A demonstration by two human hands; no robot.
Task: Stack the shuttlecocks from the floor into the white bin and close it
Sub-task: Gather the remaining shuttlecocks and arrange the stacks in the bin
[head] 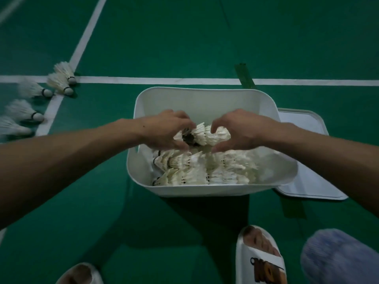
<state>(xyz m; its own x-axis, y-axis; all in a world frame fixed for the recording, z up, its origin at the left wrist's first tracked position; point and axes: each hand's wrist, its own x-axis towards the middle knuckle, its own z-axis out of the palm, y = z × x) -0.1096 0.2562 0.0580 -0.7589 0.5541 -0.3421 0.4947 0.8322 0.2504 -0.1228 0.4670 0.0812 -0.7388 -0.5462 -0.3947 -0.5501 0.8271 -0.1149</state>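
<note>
The white bin [203, 101] stands open on the green floor, with rows of stacked shuttlecocks [196, 169] lying along its near side. Above them a short nested stack of shuttlecocks [202, 134] lies sideways between both hands. My left hand [166, 131] grips the stack's left end, and my right hand [239, 131] grips its right end. Both hands are over the bin's middle. Several loose shuttlecocks [59, 82] lie on the floor at the far left, by the white court lines.
The bin's white lid [307, 160] lies flat on the floor against the bin's right side. My two feet in white slippers [259, 257] are close to the bin's front. A dark green tape strip [245, 75] crosses the court line behind the bin.
</note>
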